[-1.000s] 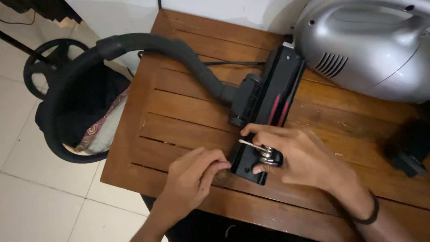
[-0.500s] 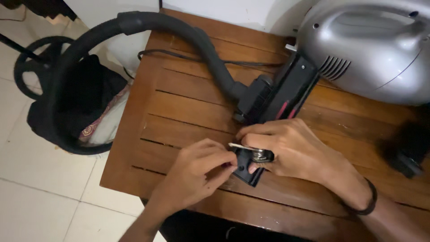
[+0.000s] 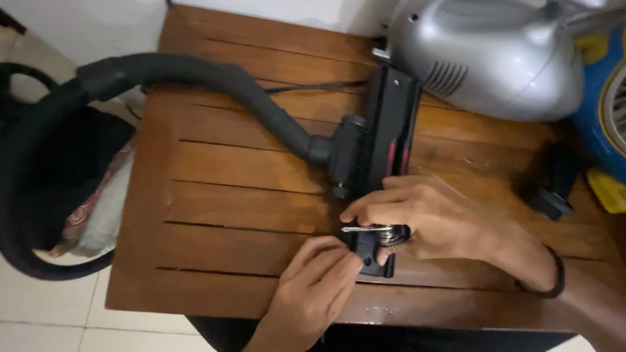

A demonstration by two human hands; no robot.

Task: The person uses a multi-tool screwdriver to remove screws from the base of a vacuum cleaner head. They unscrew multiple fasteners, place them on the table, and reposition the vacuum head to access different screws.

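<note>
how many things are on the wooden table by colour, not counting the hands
Black: 3 – floor nozzle, hose, small black part at the right
Silver: 2 – vacuum body, metal tool held by the right hand, left hand beside it
Total: 5

My right hand (image 3: pixel 430 218) covers near end of black floor nozzle (image 3: pixel 391 124); small metal tool (image 3: pixel 375 229) mostly buried under fingers, I can't tell its kind. Left hand (image 3: pixel 316 280) hides nozzle corner, wrist cut by bottom edge. Black hose (image 3: pixel 215 75) runs off left edge. Silver vacuum body (image 3: pixel 495 55) cropped at top. Blue-yellow object (image 3: pixel 603 111) cut at right edge, unidentifiable. Dark item (image 3: pixel 551 182) right of bench (image 3: pixel 228 215), too dim to name.
</note>
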